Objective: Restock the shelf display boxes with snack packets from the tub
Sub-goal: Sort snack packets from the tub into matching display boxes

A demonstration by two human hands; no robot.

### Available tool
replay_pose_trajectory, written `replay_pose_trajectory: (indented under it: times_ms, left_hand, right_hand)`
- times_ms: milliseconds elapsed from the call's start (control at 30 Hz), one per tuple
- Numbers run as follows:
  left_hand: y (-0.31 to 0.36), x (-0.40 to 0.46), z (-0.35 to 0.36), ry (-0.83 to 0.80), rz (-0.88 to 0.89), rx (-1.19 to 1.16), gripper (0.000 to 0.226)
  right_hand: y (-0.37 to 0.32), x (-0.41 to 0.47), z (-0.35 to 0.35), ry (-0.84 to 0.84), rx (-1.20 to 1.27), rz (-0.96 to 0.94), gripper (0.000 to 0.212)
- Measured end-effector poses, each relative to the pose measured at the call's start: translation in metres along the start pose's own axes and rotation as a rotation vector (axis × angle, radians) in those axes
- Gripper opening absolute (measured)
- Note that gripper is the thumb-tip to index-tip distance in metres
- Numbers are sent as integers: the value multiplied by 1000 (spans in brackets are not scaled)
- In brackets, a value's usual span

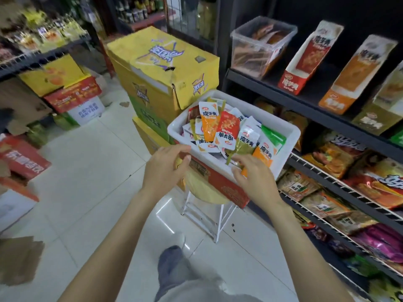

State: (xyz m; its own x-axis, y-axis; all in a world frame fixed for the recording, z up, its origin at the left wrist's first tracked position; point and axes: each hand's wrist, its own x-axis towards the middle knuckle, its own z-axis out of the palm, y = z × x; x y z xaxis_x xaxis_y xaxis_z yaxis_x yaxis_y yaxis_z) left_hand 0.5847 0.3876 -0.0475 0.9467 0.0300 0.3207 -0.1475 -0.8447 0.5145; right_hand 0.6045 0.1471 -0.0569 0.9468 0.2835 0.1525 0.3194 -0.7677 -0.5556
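A white tub (281,129) full of mixed snack packets (226,127) in orange, red, white, olive and green sits on a red carton (220,186) on a white stool. My right hand (255,182) reaches into the tub's near side and pinches an orange packet (244,171) between thumb and fingers. My left hand (163,168) hovers at the tub's near left corner, its fingers loosely curled and holding nothing. On the dark upper shelf stand the display boxes: a red one (305,62), an orange one (353,81) and an olive one (379,112).
A clear plastic bin (259,44) stands left of the display boxes. Wire shelves (340,184) below hold bagged snacks. Yellow cartons (161,68) are stacked just behind the tub. More boxes line the left side, with white tiled floor (91,171) between.
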Motion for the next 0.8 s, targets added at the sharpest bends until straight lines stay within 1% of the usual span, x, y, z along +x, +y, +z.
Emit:
replay_pose_trajectory:
  times_ms: [67, 167, 300, 433, 533, 633, 667, 733, 800]
  left_hand:
    - [-21, 41, 6, -48, 40, -45, 25]
    - [-51, 96, 19, -160, 38, -116, 28]
    - [-66, 149, 38, -310, 43, -196, 41]
    - [-74, 190, 72, -453, -52, -170, 60]
    - [-73, 207, 94, -463, -63, -161, 57]
    - [-72, 214, 105, -372, 6, -113, 59]
    - [-72, 214, 107, -344, 20, -136, 56]
    - [-68, 213, 109, -349, 44, -308, 52]
    - [-63, 209, 109, -411, 51, -470, 66]
  right_hand:
    - [-2, 29, 12, 25, -7, 60, 28]
    - [-5, 70, 31, 48, -16, 157, 28]
    - [-7, 111, 53, 5, -25, 266, 36]
    - [-6, 136, 67, -50, -154, 357, 48]
    - [-5, 149, 70, -81, -193, 408, 56]
    - [-4, 157, 71, -106, -236, 438, 59]
    - [-4, 158, 71, -115, -245, 440, 59]
    - [-1, 159, 71, -120, -239, 442, 60]
    - [1, 161, 71, -110, -214, 445, 60]
